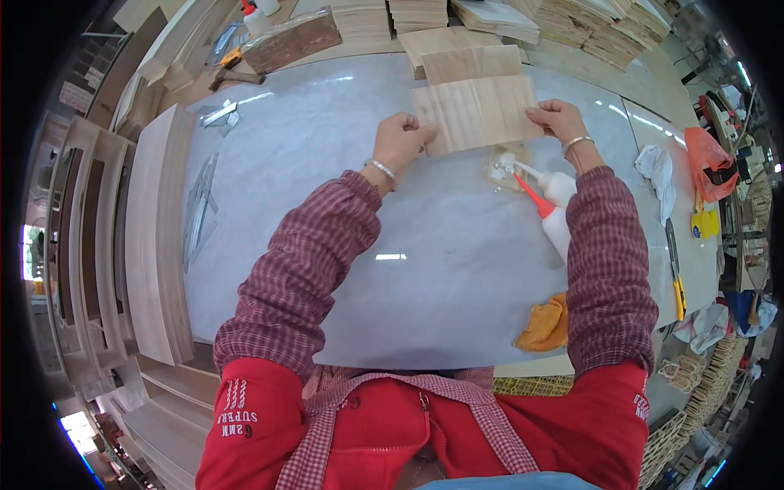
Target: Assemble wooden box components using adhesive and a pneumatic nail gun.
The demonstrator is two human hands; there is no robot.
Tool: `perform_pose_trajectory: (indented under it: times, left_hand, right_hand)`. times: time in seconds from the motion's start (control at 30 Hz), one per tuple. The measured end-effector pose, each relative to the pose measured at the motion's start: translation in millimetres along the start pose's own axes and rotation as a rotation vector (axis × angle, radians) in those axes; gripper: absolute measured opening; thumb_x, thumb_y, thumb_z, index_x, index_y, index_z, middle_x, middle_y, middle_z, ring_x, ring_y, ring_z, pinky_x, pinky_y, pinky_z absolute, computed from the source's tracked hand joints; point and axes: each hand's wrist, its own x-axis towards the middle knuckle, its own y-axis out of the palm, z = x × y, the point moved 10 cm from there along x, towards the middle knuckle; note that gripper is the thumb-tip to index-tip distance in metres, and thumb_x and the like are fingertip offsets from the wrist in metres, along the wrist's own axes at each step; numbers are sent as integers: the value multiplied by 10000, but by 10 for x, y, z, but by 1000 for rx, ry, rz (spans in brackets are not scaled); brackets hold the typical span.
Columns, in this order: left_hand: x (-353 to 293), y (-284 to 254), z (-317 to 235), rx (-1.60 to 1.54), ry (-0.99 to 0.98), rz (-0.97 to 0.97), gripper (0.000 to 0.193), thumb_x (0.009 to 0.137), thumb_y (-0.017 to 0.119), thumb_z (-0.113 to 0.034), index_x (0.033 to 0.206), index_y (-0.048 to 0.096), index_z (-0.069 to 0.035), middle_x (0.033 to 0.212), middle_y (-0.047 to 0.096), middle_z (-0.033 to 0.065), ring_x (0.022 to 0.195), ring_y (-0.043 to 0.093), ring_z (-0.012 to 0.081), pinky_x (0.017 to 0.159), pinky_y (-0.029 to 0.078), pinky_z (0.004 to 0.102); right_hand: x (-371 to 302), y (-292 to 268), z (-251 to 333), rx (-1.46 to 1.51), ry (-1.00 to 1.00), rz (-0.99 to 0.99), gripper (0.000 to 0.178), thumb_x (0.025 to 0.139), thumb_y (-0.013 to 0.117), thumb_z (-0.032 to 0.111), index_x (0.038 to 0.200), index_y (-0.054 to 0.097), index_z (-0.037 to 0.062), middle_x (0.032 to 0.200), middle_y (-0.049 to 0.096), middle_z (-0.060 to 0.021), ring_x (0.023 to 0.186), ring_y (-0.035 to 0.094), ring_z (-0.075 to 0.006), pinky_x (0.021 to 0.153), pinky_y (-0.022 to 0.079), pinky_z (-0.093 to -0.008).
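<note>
From my remote post I see a pale table (327,122); over its far middle, the wood panel (482,113), held by opposite edges, I judge for steadiness. Left hand (402,143) pinches the left edge, right hand (559,122) the right, fingers clamping wood. Nearer, right: red-tipped bottle (557,230), nozzle toward a smeared scrap (495,173), probably for drips.

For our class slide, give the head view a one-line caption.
Left hand and right hand hold a thin wooden board by opposite edges at a pale tabletop, near two white bottles.
</note>
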Motion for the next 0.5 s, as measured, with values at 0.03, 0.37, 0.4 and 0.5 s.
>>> perform_pose_trajectory:
  times: [0.03, 0.37, 0.4, 0.5]
  left_hand:
    - [-112, -68, -26, 9, 15, -5, 140, 788, 634, -2, 925, 608, -1, 939, 569, 57, 755, 532, 132, 644, 447, 216]
    - [-2336, -1064, -1046, 601, 1217, -429, 286, 712, 619, 97, 947, 621, -67, 983, 590, 50, 819, 578, 190, 664, 479, 260]
    - [-2503, -1157, -1011, 599, 1203, -416, 296, 705, 615, 101, 947, 620, -70, 996, 587, 52, 832, 578, 196, 680, 486, 273]
    - [-2801, -1407, -765, 717, 1106, -408, 313, 702, 626, 64, 975, 616, -87, 1037, 589, 57, 887, 583, 212, 733, 488, 284]
  right_hand:
    - [-157, 6, 34, 112, -9, 27, 352, 702, 759, 81, 1028, 651, 7, 813, 655, -46, 675, 607, -186, 689, 504, -279]
    - [-2746, 739, 1521, -293, -1106, -221, 381, 714, 623, -68, 1064, 674, 76, 1058, 623, -66, 901, 590, -207, 804, 472, -286]
    - [-2865, 861, 1528, -313, -1090, -165, 385, 711, 611, -69, 1063, 673, 73, 1117, 600, -73, 950, 576, -213, 840, 461, -292]
    - [-3072, 1119, 1418, -346, -1073, -33, 336, 751, 568, -71, 1052, 664, 44, 1084, 625, -80, 954, 586, -228, 896, 449, -310]
